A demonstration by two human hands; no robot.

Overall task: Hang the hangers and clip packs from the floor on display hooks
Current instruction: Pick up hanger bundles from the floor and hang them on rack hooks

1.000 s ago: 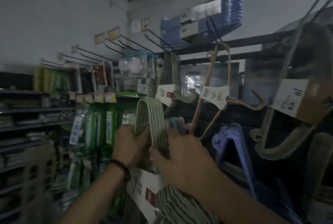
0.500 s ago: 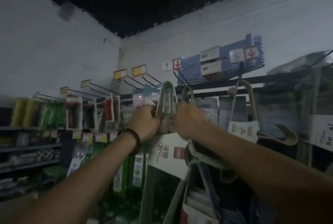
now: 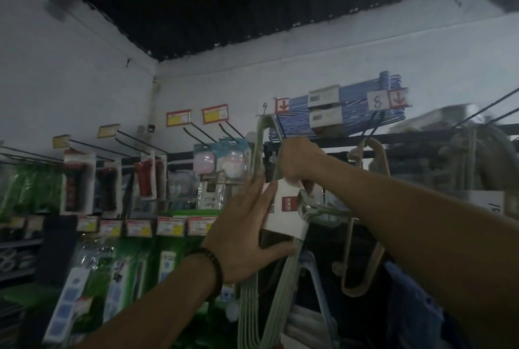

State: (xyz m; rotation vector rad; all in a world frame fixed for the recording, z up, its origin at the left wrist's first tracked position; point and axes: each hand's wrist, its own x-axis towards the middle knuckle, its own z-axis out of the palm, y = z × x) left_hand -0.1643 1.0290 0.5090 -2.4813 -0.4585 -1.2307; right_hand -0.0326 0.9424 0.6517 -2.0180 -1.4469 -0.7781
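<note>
Both hands are clamped on one bundle: the right hand (image 3: 299, 161), raised higher, has its fingers curled round the necks of a green hanger pack (image 3: 254, 306), while the left hand (image 3: 247, 225) lies lower, fingers laid along the side of the pack's white cardboard band (image 3: 280, 220) and thumb hooked under its lower edge. The pack hangs upright between them, its long shoulders trailing below the left wrist and its bunched hook tops (image 3: 262, 135) rising above the right hand to just beneath a display hook (image 3: 280, 126) marked by a handwritten "9" tag (image 3: 264, 107) and a red arrow card (image 3: 281, 105); whether the tops sit over the wire cannot be told in the dim light. Behind the right hand, a stack of blue hangers (image 3: 354, 101) lies on the top shelf rail. To the right of the right forearm a beige hanger (image 3: 348, 250) dangles from another hook. To the left, a pink-and-white blister pack (image 3: 222, 160) hangs beside the green hook tops, under yellow price tags (image 3: 214, 114). A dark beaded wristband (image 3: 214, 264) circles the left wrist.
</note>
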